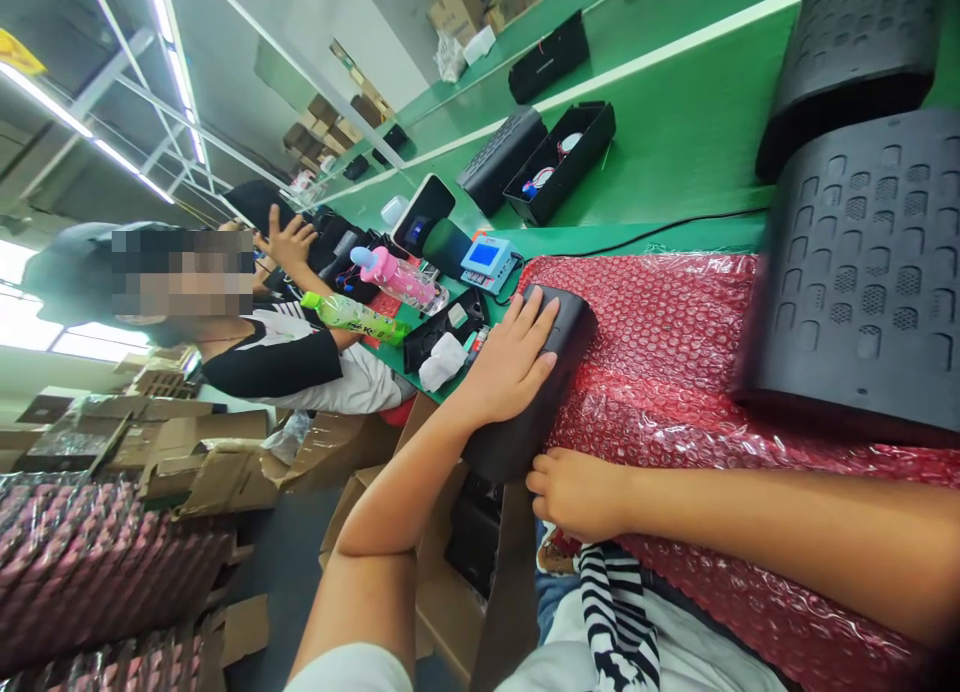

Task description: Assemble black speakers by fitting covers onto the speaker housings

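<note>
My left hand [517, 360] lies flat across the top of a black box-shaped housing [510, 442], fingers stretched out over its surface. The housing rests at the edge of red bubble wrap [660, 342]. By the near lower corner of the housing is my right hand [574, 492], its fingers curled in. What those fingers hold, if anything, is hidden. On the right, two larger black housings with slotted, perforated faces, a nearer one [862, 282] and a farther one [855, 57], stand on or beside the wrap.
Beyond my left hand are a blue-screened device [487, 262] with a cable, a pink-capped bottle [401, 277], a green bottle [356, 317] and a phone [426, 217]. An open black case [562, 162] holds wired parts. A co-worker [277, 357] sits alongside. Below is a cardboard box [450, 612].
</note>
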Tool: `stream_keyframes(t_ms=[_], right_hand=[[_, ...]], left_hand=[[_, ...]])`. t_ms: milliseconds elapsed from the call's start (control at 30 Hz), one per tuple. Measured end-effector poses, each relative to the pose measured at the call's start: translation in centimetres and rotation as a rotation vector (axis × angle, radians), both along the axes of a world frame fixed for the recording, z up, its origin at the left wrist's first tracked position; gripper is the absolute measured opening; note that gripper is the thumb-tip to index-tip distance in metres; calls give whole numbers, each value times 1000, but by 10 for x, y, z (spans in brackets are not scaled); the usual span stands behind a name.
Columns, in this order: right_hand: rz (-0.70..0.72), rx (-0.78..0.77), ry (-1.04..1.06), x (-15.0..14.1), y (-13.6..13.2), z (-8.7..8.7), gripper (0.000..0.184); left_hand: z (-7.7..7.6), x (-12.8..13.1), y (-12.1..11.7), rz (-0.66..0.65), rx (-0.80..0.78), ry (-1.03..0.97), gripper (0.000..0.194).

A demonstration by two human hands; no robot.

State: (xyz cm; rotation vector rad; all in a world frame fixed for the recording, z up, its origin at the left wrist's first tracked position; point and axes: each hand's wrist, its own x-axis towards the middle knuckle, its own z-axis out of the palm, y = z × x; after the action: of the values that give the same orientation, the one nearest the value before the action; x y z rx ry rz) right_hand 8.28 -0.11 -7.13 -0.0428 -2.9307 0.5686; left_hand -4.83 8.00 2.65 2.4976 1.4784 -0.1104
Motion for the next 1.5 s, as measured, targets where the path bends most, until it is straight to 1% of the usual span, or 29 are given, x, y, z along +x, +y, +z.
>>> stream_keyframes(t_ms=[133, 200, 300, 367, 533, 800, 1033, 1500], right_hand=[[1, 7, -2, 0, -1, 0, 10], [5, 7, 1, 0, -1, 0, 10], [12, 7, 3, 0, -2, -1, 10], [16, 8, 3, 0, -2, -2, 10], [15, 14, 4, 1, -3, -2, 10], [10, 26, 3, 1, -3, -3, 10], [11, 23, -9, 0, -3, -2, 11], [4, 15, -7, -1, -3, -4, 8]], left_hand=[[2, 6, -3, 38, -15, 28, 62], [4, 7, -4, 112, -16, 12, 63], [7, 9, -5, 255, -67, -32, 77], [10, 10, -5, 291, -107, -44, 84], [12, 12, -7, 309, -79, -32, 79], [8, 8, -5, 266, -42, -54, 77], [6, 14, -7, 312, -32, -39, 76], [5, 10, -7, 261, -36, -72, 76]])
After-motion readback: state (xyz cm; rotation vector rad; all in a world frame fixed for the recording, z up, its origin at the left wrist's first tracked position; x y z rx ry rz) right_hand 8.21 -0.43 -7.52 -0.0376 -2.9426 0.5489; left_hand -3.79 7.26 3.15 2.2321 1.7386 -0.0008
